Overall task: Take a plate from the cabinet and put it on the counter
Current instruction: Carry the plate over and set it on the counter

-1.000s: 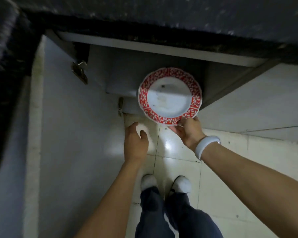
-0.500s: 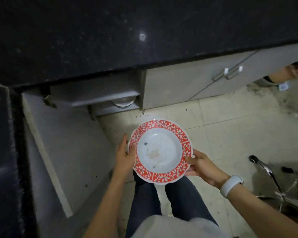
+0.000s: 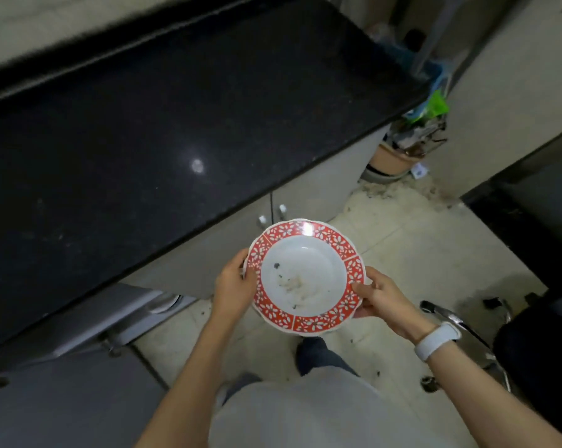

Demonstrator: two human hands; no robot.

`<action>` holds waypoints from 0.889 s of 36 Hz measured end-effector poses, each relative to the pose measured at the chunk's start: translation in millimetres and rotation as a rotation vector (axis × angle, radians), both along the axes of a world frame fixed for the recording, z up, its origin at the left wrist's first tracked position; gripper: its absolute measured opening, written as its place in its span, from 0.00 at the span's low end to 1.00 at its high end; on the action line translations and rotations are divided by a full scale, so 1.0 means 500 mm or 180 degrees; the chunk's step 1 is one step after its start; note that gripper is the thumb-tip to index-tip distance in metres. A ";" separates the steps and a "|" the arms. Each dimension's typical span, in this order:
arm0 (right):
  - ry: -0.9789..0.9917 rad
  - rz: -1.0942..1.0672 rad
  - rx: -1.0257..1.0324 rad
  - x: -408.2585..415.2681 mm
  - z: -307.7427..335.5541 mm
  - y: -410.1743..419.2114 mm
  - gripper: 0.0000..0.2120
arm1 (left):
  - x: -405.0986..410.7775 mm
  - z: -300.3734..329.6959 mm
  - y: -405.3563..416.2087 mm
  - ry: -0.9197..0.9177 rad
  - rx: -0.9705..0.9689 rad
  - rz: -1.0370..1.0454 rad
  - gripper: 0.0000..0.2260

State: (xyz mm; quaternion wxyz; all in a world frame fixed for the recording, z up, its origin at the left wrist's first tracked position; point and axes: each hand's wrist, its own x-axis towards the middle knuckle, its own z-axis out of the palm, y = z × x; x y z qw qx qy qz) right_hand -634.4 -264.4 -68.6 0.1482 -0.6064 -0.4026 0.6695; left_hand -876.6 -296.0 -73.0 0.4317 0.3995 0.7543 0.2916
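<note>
Kitchen corner, dim light: black speckled table [image 3: 176, 130] fills the upper left, bare where it shows, one lamp glare near the middle. Below it, grey cabinet [image 3: 227, 250] fronts, with an open cabinet door [image 3: 66, 399] swung out at lower left. Pale tiled floor [image 3: 418, 247] on the right, gritty, a bin with bags [image 3: 409, 137] against the far wall, a metal chair frame [image 3: 460, 324] at right.

Plate [image 3: 305, 276]: white well, red floral rim, some crumbs or marks in the well. It's out of the cabinet, held face up and roughly level in the air, in front of the table's front edge and below it, not yet over the table.

Left hand [image 3: 232, 287] grasps the left rim, thumb on top, other fingers hidden under the plate. Right hand [image 3: 383, 299] grasps the right rim, thumb on the red band, fingers curled under. White wristband [image 3: 436, 341] on the right wrist. Both grips closed on the plate.

Step in hand, as judged: lift and carry to the table. To do it well:
- raise it clear of the table's edge before moving forward, so the rim doesn't knock the stone
- keep it level, both hands on
- aim for the open middle of the table, well back from the edge
- set the base down flat, then slide the under-fingers out and let go
- mind the open door by the left leg
</note>
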 end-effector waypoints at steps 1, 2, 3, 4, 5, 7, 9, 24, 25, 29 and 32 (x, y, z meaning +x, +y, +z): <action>-0.0001 -0.0023 0.0076 0.021 0.011 0.029 0.19 | 0.020 0.013 0.032 0.0009 0.0060 -0.0046 0.12; -0.0017 -0.0059 0.0157 0.040 0.021 0.057 0.19 | 0.039 0.023 0.062 0.0007 0.0107 -0.0089 0.12; -0.0037 -0.0105 0.0243 0.058 0.032 0.086 0.18 | 0.059 0.038 0.092 0.0014 0.0110 -0.0115 0.13; -0.0063 -0.0140 0.0330 0.074 0.042 0.114 0.17 | 0.075 0.046 0.120 0.0010 0.0126 -0.0118 0.13; -0.0094 -0.0161 0.0404 0.088 0.053 0.141 0.16 | 0.090 0.058 0.147 -0.0007 0.0118 -0.0114 0.13; -0.0128 -0.0197 0.0539 0.112 0.072 0.195 0.15 | 0.113 0.076 0.200 0.0024 0.0189 -0.0127 0.13; -0.0140 -0.0212 0.0648 0.128 0.091 0.248 0.14 | 0.129 0.087 0.253 0.0085 0.0320 -0.0173 0.12; -0.0371 -0.0117 0.1177 0.095 0.111 0.693 0.09 | 0.119 0.104 0.679 -0.0291 0.0613 0.0076 0.13; -0.0400 -0.0087 0.1178 0.087 0.112 0.725 0.09 | 0.114 0.106 0.704 -0.0291 0.0590 0.0124 0.13; -0.0489 0.0004 0.1084 0.054 0.107 0.839 0.11 | 0.091 0.097 0.795 -0.0196 0.0525 0.0277 0.14; -0.0413 0.0059 0.0927 0.033 0.096 0.912 0.07 | 0.078 0.087 0.855 -0.0088 0.0419 0.0346 0.14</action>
